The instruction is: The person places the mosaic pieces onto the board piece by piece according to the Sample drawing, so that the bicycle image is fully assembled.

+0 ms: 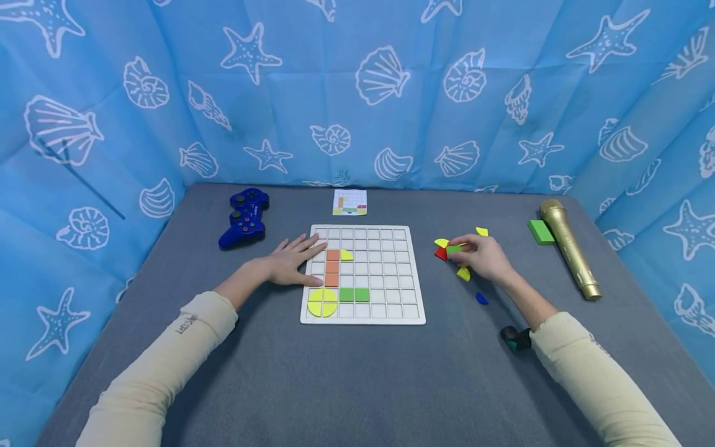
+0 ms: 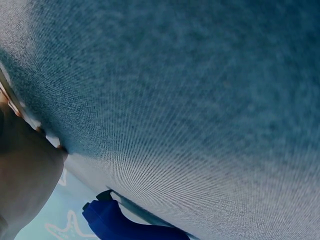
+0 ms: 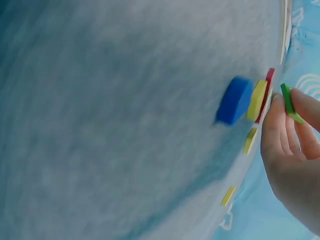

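A white grid board (image 1: pixel 391 276) lies mid-table, with my left hand (image 1: pixel 290 264) resting on its left edge, fingers spread. On the board are three orange squares (image 1: pixel 332 267) in a column, a yellow quarter-circle (image 1: pixel 347 255), a yellow circle of quarter pieces (image 1: pixel 322 302) and two green squares (image 1: pixel 354 295). Right of the board, my right hand (image 1: pixel 485 256) pinches a green square piece (image 3: pixel 288 102) between thumb and fingers. Close around that hand lie a red piece (image 1: pixel 440 253), several yellow pieces (image 1: pixel 463 273) and a blue piece (image 3: pixel 235 101).
Behind the board lies a small printed card (image 1: pixel 350 202) with a coloured grid pattern. A blue game controller (image 1: pixel 246 218) is at back left. On the right are a gold microphone (image 1: pixel 570 251) and a green block (image 1: pixel 540 231) touching or close beside it. Blue curtains (image 1: pixel 313 93) surround the table.
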